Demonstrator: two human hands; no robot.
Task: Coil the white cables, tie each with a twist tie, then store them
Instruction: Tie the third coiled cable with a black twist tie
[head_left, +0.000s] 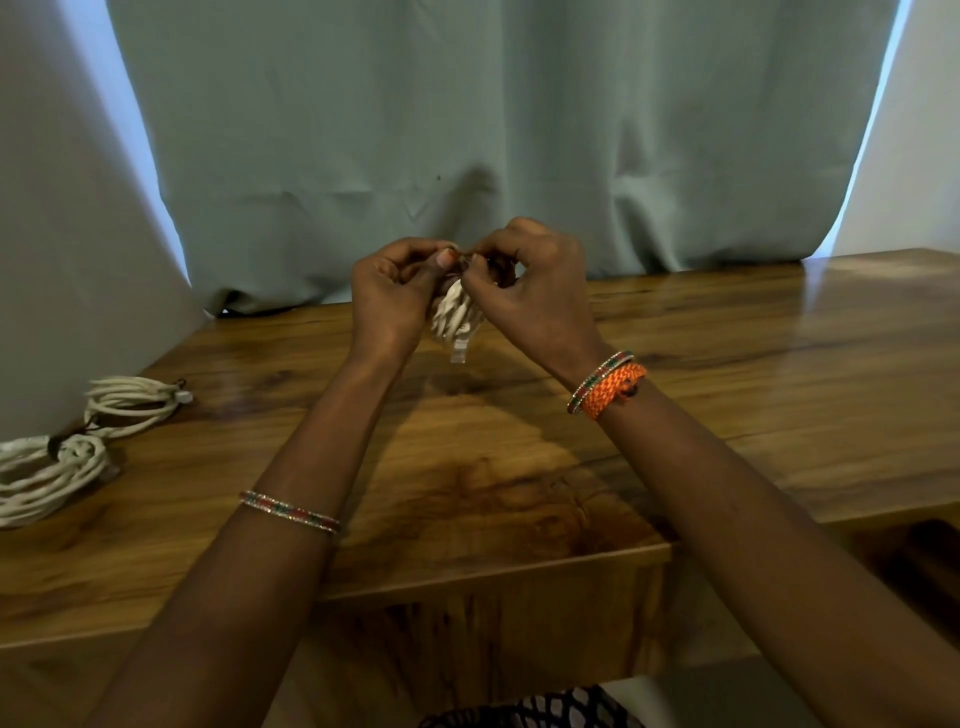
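A coiled white cable (456, 315) hangs between my two hands above the middle of the wooden table (519, 467). My left hand (390, 296) grips the coil's top from the left. My right hand (530, 288) pinches at the same spot from the right, its fingertips meeting the left thumb over something small and dark that I cannot make out clearly. A clear connector end dangles below the coil. Two more coiled white cables, each bound with a dark tie, lie at the table's left edge: one further back (136, 401), one nearer (47, 480).
A grey-green curtain (493, 130) hangs behind the table's far edge. The table's front edge steps down on the right side (831, 514). Bangles sit on both wrists, with an orange woven band on the right one.
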